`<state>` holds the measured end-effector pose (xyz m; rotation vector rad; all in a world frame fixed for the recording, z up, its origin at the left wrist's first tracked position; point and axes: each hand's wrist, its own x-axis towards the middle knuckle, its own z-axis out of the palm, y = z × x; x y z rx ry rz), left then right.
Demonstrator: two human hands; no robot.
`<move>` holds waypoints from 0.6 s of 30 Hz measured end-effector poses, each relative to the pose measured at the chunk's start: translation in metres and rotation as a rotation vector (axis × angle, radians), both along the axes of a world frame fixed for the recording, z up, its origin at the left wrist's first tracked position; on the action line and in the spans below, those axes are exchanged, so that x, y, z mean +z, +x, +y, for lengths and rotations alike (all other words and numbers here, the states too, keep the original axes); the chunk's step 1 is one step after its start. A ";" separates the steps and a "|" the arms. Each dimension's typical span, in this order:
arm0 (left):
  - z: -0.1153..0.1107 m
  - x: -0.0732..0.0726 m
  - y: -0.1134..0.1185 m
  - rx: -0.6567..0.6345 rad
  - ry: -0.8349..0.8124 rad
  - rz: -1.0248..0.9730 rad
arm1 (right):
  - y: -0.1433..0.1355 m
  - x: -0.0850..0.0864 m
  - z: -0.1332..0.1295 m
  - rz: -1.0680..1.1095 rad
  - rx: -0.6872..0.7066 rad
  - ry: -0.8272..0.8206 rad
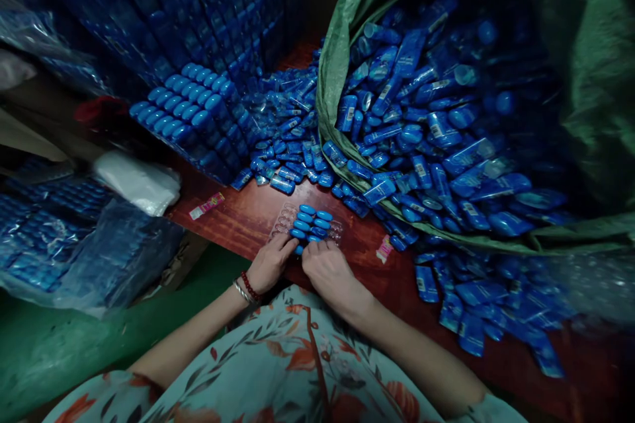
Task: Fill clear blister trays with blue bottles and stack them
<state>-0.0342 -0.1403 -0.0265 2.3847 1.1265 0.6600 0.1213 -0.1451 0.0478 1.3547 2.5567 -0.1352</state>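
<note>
the clear tray [284,217] lies on the wooden table [238,221] straight ahead of both hands, its long axis running left to right. the left hand [270,263] and right hand [328,269] sit close together at the tray's near edge, fingers curled on the blue pieces [310,219] seated in it; the grip itself cannot be made out. the green sack [585,79] gapes right of the tray.

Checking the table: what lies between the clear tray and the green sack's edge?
In the head view, bare wood separates tray from sack; a small pink packet lies just to its right.
</note>
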 end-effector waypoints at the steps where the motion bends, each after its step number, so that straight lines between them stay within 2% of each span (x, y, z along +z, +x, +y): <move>1: 0.000 0.000 -0.001 -0.003 0.002 -0.004 | 0.000 0.002 0.002 -0.001 0.028 -0.007; 5: 0.001 -0.003 -0.004 0.029 -0.014 -0.022 | 0.011 0.005 0.012 0.044 0.072 -0.074; 10: -0.002 -0.003 -0.003 0.062 -0.001 -0.018 | 0.032 -0.009 0.000 0.110 -0.074 -0.052; 14: -0.006 0.001 0.001 0.045 -0.024 0.031 | 0.019 -0.014 -0.016 0.047 -0.128 0.006; 18: -0.008 -0.002 0.003 0.044 -0.041 0.047 | -0.005 -0.013 -0.009 -0.024 -0.061 0.021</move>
